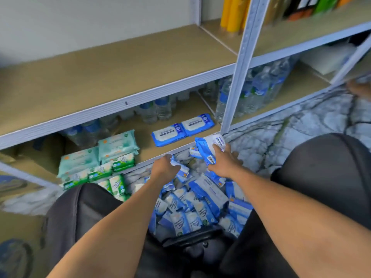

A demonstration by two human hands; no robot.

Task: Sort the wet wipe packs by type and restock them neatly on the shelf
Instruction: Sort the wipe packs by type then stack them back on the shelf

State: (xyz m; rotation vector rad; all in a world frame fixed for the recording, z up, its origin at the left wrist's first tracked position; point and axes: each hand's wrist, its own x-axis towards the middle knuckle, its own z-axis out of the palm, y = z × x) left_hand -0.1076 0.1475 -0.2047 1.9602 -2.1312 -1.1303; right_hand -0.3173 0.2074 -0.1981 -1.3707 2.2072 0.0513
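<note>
A heap of blue wet wipe packs point(200, 203) lies on the floor between my knees. My right hand point(224, 161) grips a large blue pack point(208, 147), lifted and tilted near the bottom shelf's front edge. My left hand point(166, 167) holds a small blue-and-white pack point(183, 173) at the top of the heap. Two large blue packs point(182, 130) lie flat side by side on the bottom shelf point(160, 149). To their left stand stacks of pale green packs point(96, 155) over darker green ones point(104, 171).
Water bottles point(152, 111) fill the back of the bottom shelf, with more bottles point(259, 89) in the bay to the right. A grey upright post point(239, 67) divides the bays. The middle shelf board point(100, 71) is bare. Yellow rolls point(232, 13) stand further back. Patterned carpet point(291, 133) lies to the right.
</note>
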